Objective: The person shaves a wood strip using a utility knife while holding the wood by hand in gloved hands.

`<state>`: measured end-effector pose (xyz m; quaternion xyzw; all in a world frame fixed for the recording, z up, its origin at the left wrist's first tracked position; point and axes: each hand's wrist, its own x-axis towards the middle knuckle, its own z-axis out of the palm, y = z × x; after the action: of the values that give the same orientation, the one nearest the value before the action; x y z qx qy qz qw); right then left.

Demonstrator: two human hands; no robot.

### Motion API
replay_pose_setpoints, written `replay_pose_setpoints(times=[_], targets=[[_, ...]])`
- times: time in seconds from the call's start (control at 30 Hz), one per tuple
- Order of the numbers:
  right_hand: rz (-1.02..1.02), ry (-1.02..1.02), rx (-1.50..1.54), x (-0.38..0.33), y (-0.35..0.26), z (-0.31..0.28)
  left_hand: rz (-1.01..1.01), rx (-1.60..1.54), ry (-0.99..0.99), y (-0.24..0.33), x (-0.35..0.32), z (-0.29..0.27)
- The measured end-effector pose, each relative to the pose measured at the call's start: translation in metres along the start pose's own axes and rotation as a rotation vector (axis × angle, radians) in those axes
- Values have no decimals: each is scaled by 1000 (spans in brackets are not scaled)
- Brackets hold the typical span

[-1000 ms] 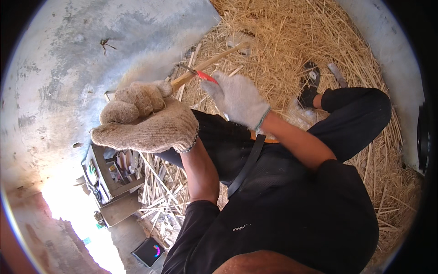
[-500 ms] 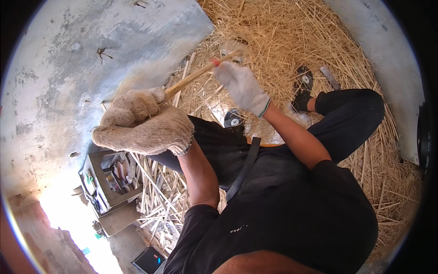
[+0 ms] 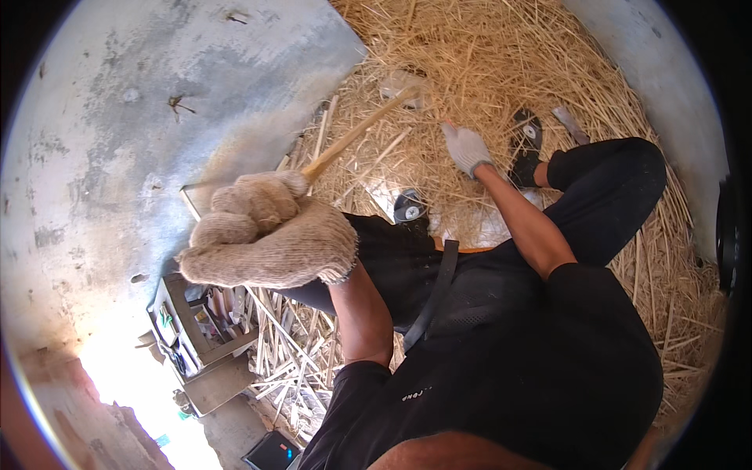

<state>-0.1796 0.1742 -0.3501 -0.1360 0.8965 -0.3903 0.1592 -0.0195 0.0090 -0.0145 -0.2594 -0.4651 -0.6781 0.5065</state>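
My left hand (image 3: 266, 231), in a thick knitted glove, is closed round the near end of a pale wooden stick (image 3: 356, 139). The stick slants up and away to the right, and its far end thins out in front of the straw. My right hand (image 3: 468, 149), in a whitish knitted glove, is off the stick, to the right of its far end. Its fingers look closed. A small reddish spot shows at the fingertips; what they hold, if anything, is too small to make out.
Straw-like shavings (image 3: 478, 55) cover much of the floor, with split strips (image 3: 290, 345) at lower left. A wooden box (image 3: 227, 356) holding various items stands beside the worn bluish wall (image 3: 102, 157). A dark device (image 3: 270, 452) lies near the bottom. My bent legs (image 3: 615, 188) flank the middle.
My right hand has left the stick and moved outward to the right. My left hand has shifted slightly right and down in view, still gripping the stick.
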Motion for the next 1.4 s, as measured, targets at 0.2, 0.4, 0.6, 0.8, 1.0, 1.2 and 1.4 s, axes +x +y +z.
replay_pose_setpoints(times=[0.2, 0.4, 0.6, 0.8, 1.0, 1.2, 1.4], targets=[[-268, -69, 454, -69, -166, -69, 25, 233, 430, 3, -1, 3], [-538, -62, 348, -95, -172, -35, 138, 726, 508, -2, -10, 19], [-575, 51, 207, -93, -173, -26, 156, 958, 469, 9, -11, 5], [-527, 193, -92, -19, -47, 34, 404, 1081, 633, -19, -36, -93], [-47, 64, -57, -21, -8, 1, 333, 959, 304, -3, -10, -43], [-597, -43, 548, -103, -184, -56, 165, 593, 456, 3, 5, -28], [-559, -7, 413, -135, -211, -54, 113, 550, 226, 12, -3, 0]])
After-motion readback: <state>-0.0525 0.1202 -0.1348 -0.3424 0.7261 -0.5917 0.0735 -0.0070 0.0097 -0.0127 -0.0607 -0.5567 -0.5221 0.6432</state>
